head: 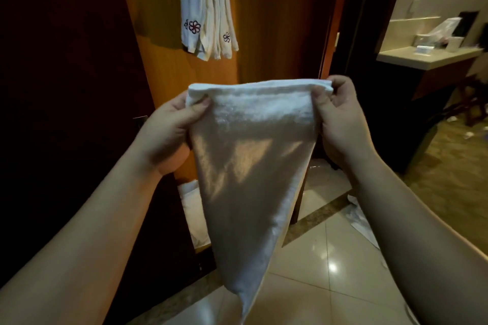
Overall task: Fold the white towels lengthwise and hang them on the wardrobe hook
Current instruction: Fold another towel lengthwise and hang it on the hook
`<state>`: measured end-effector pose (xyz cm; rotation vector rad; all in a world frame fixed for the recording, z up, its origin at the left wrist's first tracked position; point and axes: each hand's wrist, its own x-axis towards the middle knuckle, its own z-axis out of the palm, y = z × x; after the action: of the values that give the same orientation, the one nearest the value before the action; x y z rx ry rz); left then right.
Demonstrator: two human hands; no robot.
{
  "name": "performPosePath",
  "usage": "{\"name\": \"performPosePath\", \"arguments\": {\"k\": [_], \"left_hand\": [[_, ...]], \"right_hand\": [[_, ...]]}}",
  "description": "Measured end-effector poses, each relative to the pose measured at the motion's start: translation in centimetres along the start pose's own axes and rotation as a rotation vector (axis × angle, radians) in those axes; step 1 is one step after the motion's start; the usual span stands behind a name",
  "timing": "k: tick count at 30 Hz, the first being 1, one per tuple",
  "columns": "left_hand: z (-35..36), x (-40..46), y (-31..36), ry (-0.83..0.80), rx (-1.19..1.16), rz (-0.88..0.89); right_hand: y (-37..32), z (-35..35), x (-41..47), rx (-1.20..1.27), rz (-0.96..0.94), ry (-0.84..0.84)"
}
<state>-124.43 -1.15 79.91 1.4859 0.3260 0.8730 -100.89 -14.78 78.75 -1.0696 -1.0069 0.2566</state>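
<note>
We hold a white towel (253,166) up in front of us, and its long side hangs straight down toward the floor (330,258). Our left hand (169,129) pinches the top left corner, and our right hand (340,119) pinches the top right corner, thumb in front and fingers (340,82) curled behind. Both hands are about the same way from the hook, which we cannot see well. It is up high and a bit to the left, on the wardrobe door (163,68), where other folded towels (208,16) already hang. We think the towel must go up and forward to get there. Nothing stands between, but the hanging towels fill much of that spot. More white cloth (190,208) lies low by the door, and a table (427,57) stands far off to the right.
</note>
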Motion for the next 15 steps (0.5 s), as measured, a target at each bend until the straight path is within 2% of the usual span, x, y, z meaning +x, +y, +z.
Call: {"name": "performPosePath", "arguments": {"k": [5, 9, 11, 13, 15], "left_hand": [[-0.4, 0.8, 1.0, 0.048, -0.007, -0.011], [-0.9, 1.5, 0.4, 0.111, -0.016, -0.039], [-1.0, 1.8, 0.2, 0.12, -0.041, -0.054], [-1.1, 2.1, 0.2, 0.103, -0.063, -0.073], [-1.1, 2.2, 0.3, 0.078, -0.064, -0.096]], "right_hand": [[0.6, 1.2, 0.0, -0.204, -0.091, 0.099], [1.4, 1.7, 0.3, -0.118, -0.016, 0.041], [1.5, 1.2, 1.2, 0.031, 0.134, -0.138], [1.8, 0.2, 1.8, 0.153, 0.35, -0.406], [2.1, -1.0, 2.2, 0.112, 0.512, -0.581]]}}
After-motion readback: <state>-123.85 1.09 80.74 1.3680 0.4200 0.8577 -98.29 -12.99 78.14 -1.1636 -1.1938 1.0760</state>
